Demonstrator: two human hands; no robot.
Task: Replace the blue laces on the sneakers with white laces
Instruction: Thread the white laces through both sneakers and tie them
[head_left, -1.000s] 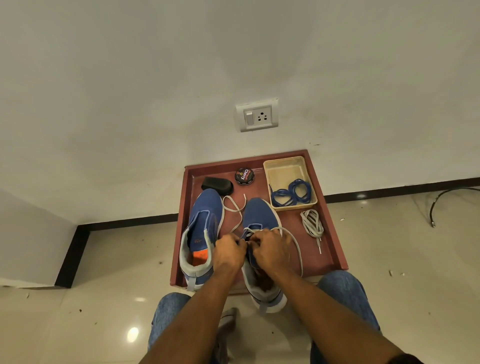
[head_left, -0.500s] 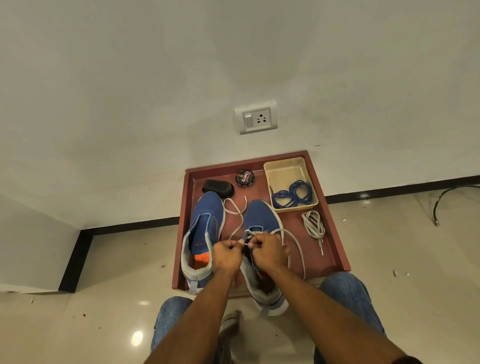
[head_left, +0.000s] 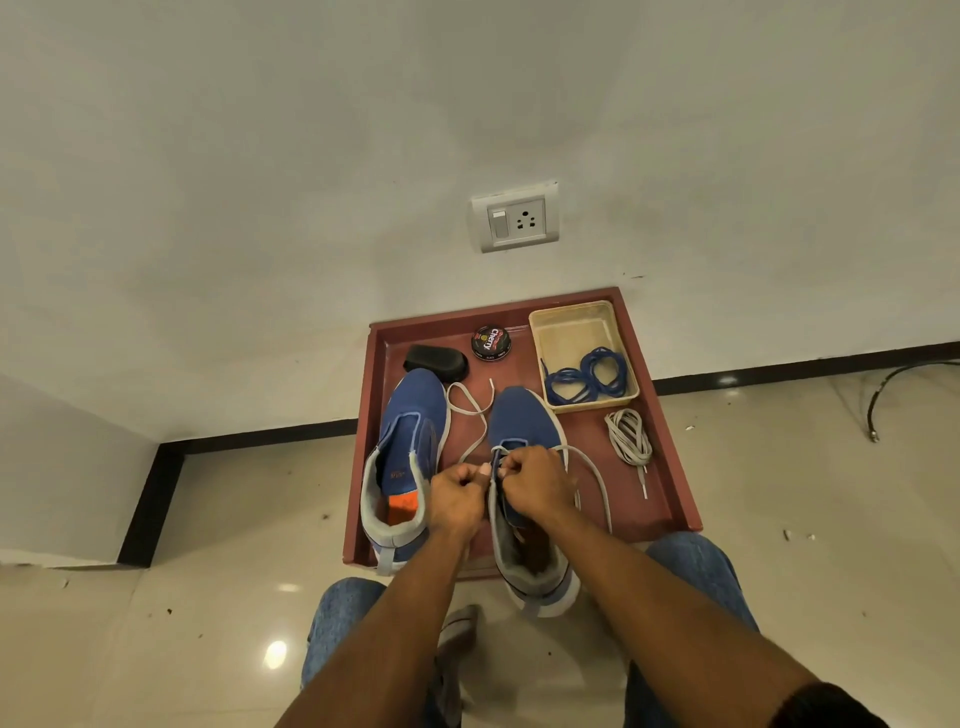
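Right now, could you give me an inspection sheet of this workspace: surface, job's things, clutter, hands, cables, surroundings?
Surface: red tray on a tiled floor.
Job's things: two blue sneakers, left sneaker unlaced, right sneaker part-laced with white lace; spare white lace; blue laces in beige basket.
Clutter: polish tin, black brush.
Hands: left hand, right hand, both pinching the lace.
Cables: black cable.
Surroundings: wall socket.

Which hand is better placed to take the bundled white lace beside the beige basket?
Probably the right hand: the bundled white lace lies on its side of the tray. The left hand would have to cross over.
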